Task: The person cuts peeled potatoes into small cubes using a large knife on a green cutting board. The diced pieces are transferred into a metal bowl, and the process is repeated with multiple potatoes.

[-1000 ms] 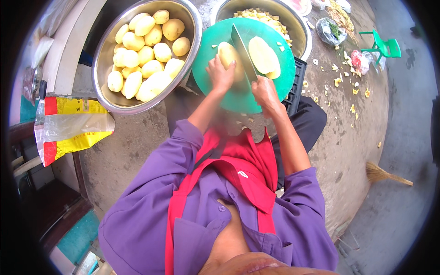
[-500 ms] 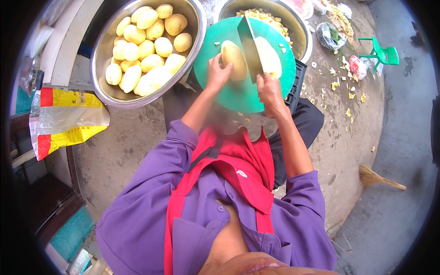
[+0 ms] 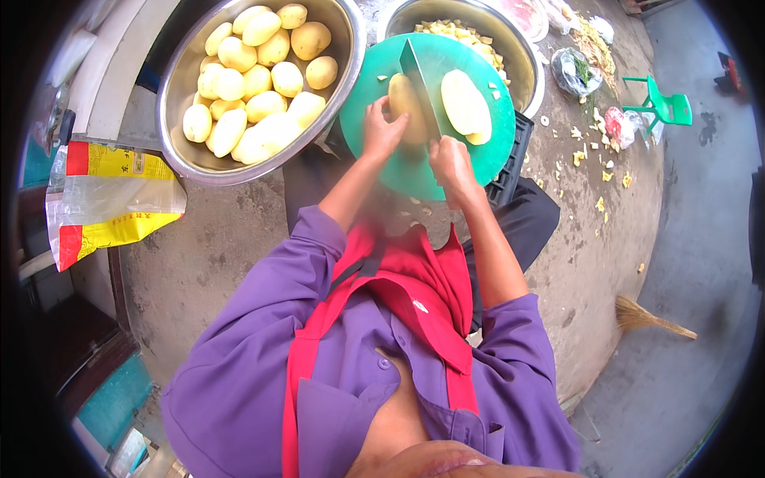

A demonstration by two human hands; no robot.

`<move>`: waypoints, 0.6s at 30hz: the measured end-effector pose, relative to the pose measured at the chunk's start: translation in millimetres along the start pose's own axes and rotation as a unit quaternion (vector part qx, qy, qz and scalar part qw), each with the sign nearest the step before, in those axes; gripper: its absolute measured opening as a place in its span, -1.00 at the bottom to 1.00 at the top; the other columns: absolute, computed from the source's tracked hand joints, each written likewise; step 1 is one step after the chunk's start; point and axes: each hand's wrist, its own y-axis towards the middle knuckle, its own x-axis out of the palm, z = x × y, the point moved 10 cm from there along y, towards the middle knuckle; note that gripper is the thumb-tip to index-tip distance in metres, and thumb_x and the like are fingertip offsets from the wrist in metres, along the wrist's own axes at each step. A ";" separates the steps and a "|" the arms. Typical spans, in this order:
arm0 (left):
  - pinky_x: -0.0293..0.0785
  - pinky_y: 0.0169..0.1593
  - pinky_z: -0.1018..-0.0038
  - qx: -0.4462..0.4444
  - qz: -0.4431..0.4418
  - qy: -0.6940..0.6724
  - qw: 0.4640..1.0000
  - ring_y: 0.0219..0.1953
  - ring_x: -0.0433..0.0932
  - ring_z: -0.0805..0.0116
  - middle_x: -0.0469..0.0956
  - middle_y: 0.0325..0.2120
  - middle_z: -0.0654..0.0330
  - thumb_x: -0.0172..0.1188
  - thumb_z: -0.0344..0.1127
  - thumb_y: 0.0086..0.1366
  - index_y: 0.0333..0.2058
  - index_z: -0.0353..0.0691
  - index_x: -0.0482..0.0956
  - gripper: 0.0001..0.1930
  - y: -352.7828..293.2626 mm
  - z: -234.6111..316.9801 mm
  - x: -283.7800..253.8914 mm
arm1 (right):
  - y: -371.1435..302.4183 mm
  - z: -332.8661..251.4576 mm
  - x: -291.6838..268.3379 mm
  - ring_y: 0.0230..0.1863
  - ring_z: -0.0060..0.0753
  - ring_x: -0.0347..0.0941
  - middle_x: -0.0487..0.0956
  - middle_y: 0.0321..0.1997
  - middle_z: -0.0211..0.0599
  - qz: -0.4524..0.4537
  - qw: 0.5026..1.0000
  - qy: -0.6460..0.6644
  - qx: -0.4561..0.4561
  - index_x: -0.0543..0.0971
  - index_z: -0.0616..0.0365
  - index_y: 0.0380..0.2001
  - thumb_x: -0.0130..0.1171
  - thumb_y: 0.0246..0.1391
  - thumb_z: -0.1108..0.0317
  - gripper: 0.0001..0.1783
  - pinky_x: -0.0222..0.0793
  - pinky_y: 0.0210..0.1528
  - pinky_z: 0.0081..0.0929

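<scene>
A round green cutting board (image 3: 390, 177) lies in front of me. On its left half my left hand (image 3: 385, 129) grips a peeled potato (image 3: 405, 110), with thumb and fingers curved around its near end. My right hand (image 3: 453, 166) is closed on the handle of a broad-bladed kitchen knife (image 3: 420, 83). The blade stands upright along the right side of the held potato, and whether it has entered the flesh I cannot tell. Flat pale potato slices (image 3: 462, 102) lie to the right of the knife, apart from it and partly overlapping. Small bits cling to the board.
A large metal basin (image 3: 177, 151) of peeled potatoes stands at the left. Behind the board is another metal basin (image 3: 532, 94) with diced potato. A black crate (image 3: 510, 169) shows under the board. Peelings, a green stool (image 3: 668, 105) and a broom (image 3: 637, 315) are to the right.
The knife and my right hand have shifted left toward the held potato. The slices, beside the blade before, now lie separate from it on the board.
</scene>
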 end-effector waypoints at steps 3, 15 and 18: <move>0.48 0.05 0.29 -0.012 0.003 -0.023 1.000 -0.09 0.52 0.18 0.38 -0.01 0.04 0.38 -0.22 0.07 0.10 -0.28 0.39 -0.38 1.0 1.4 -1.1 | 6.9 -13.0 -3.4 -0.57 0.05 0.60 0.58 -0.61 0.11 -0.037 0.999 -0.015 0.009 0.62 0.40 -0.52 -0.03 0.21 0.32 -0.62 0.55 -0.37 -0.08; 0.51 0.02 0.32 -0.038 0.010 0.002 0.999 -0.06 0.54 0.21 0.39 0.01 0.03 0.38 -0.20 0.07 0.05 -0.29 0.44 -0.42 -2.1 2.7 1.7 | -2.6 7.6 -20.6 -0.53 0.07 0.54 0.55 -0.56 0.15 0.098 0.990 0.071 -0.076 0.57 0.39 -0.36 0.03 0.24 0.23 -0.64 0.46 -0.42 -0.10; 0.54 -0.03 0.37 -0.051 -0.008 -0.024 0.998 -0.08 0.55 0.28 0.41 0.02 0.06 0.38 -0.22 0.13 0.09 -0.30 0.44 -0.43 -4.6 6.0 -0.5 | -15.6 -12.9 -38.3 -0.76 -0.33 0.43 0.50 -0.70 -0.12 0.051 0.990 0.115 -0.056 0.55 0.40 -0.29 0.03 0.27 0.24 -0.65 0.34 -0.70 -0.34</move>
